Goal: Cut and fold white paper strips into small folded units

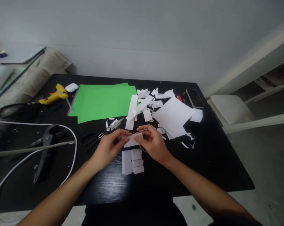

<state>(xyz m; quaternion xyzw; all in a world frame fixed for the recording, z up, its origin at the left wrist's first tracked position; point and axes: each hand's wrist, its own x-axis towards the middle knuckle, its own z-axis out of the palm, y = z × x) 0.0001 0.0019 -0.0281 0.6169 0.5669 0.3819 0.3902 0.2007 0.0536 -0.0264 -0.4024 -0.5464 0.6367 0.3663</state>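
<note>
My left hand (109, 147) and my right hand (152, 142) meet over the black table (203, 163), both pinching one small white paper strip (132, 140) between their fingertips. Just below the hands lie several cut white paper rectangles (133, 161) side by side. Black-handled scissors (102, 135) rest on the table just left of my left hand, blades pointing up and right. A large white sheet (173, 116) lies beyond my right hand.
Green paper sheets (103, 102) lie at the back, with white scraps (144, 103) beside them. A yellow glue gun (54, 95), a white earbud case (71, 87), pliers (44, 147) and a white cable (69, 131) sit left. A phone (195, 98) lies far right.
</note>
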